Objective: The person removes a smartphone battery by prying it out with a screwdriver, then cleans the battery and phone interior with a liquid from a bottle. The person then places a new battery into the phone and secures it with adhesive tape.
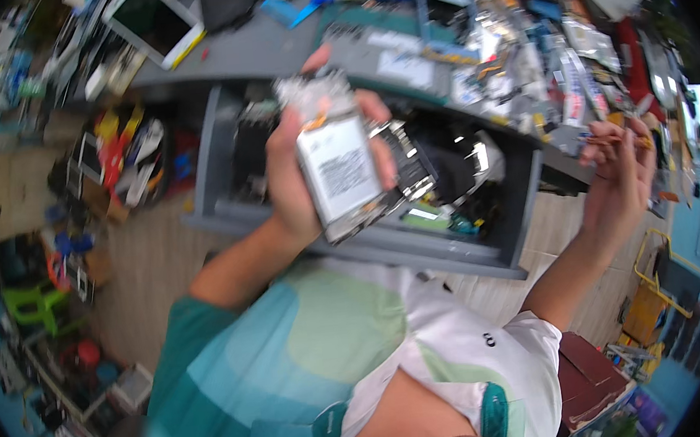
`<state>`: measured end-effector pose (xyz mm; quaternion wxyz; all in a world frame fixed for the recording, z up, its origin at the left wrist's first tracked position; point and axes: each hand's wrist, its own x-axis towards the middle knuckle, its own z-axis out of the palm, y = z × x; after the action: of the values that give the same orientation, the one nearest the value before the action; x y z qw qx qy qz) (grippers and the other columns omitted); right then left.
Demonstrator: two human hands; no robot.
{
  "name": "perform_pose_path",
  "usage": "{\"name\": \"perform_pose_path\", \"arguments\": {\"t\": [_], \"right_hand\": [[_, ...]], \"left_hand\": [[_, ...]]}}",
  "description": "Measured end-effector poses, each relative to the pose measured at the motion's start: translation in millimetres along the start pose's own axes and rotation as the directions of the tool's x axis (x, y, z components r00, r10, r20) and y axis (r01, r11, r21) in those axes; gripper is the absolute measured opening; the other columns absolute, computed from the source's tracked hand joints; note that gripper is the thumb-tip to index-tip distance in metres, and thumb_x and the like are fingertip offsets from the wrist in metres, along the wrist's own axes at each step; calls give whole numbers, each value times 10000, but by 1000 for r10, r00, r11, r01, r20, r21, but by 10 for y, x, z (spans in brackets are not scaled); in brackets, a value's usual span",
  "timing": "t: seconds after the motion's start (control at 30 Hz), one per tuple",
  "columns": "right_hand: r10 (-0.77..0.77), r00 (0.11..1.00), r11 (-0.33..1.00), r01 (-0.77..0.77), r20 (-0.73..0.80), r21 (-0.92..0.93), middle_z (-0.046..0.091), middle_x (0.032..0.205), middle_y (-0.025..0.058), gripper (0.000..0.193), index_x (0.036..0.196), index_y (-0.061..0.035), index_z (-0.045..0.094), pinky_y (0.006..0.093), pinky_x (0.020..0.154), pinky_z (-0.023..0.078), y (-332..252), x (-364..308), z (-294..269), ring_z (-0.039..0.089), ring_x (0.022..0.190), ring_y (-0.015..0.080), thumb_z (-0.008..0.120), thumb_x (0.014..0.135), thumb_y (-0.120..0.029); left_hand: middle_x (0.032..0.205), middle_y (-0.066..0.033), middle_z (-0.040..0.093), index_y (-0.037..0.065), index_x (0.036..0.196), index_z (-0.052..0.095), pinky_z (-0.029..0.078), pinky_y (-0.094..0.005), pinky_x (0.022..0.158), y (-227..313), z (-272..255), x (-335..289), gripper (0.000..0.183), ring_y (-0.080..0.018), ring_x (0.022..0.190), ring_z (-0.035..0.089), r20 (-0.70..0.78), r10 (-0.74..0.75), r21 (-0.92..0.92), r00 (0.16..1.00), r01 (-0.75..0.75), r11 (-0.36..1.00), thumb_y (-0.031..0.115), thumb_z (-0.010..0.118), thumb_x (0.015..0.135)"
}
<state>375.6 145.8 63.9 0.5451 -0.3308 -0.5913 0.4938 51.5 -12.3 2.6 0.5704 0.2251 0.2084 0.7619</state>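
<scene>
My left hand [288, 170] is wrapped round an opened smartphone [341, 173]. Its back cover is off, so a white battery and the metal-shielded board above it show. Right behind my fingertips is a dark phone part with bare circuitry [408, 162]; whether my hand touches it or it lies in the drawer, I cannot tell. Out to the right, my right hand [618, 180] is raised beside the bench edge. Its fingers are pinched together around a thin reddish-orange thing, too blurred to name.
Below the phone a grey drawer [527, 218] is pulled out, with phone parts inside. Tools and parts crowd the bench [258, 50], where a white tablet [152, 23] lies at the back left. A full bin [133, 155] stands left; a green plastic stool [34, 308] is farther left.
</scene>
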Motion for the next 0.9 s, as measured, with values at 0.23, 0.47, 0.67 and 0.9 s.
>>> {"name": "perform_pose_path", "arguments": {"t": [0.23, 0.47, 0.67, 0.9], "right_hand": [[-64, 991, 980, 40, 119, 193, 650, 1109, 315, 367, 1429, -10, 430, 359, 688, 623, -77, -669, 718, 713, 724, 311, 488, 1068, 24], [-54, 935, 951, -59, 350, 304, 665, 1104, 298, 277, 1255, -61, 426, 429, 735, 671, -44, -1080, 1445, 735, 855, 311, 590, 1046, 17], [-206, 874, 900, -7, 440, 436, 667, 1132, 381, 369, 1223, 27, 468, 465, 848, 677, 67, -1090, 1572, 761, 996, 399, 601, 936, 218], [-214, 866, 904, 0, 452, 428, 677, 1132, 385, 349, 1203, 44, 508, 453, 842, 671, 95, -1129, 1625, 762, 1010, 404, 619, 924, 223]], "left_hand": [[1243, -315, 550, 241, 1699, 11, 631, -474, 654, 47, 84, 106, 887, -372, 763, 736, 194, 234, 137, 953, -263, 955, 725, 381, 1054], [1344, -329, 489, 338, 1688, -3, 662, -530, 633, 18, 209, 93, 933, -414, 799, 729, 198, 483, 101, 853, -508, 856, 841, 349, 985], [1316, -349, 498, 340, 1679, -60, 663, -469, 643, 74, 91, 77, 992, -412, 803, 740, 237, 548, 207, 802, -593, 779, 809, 464, 979], [1351, -346, 474, 365, 1667, -101, 662, -442, 666, 105, 48, 42, 1000, -390, 863, 753, 300, 576, 209, 760, -642, 738, 849, 413, 959]]}}
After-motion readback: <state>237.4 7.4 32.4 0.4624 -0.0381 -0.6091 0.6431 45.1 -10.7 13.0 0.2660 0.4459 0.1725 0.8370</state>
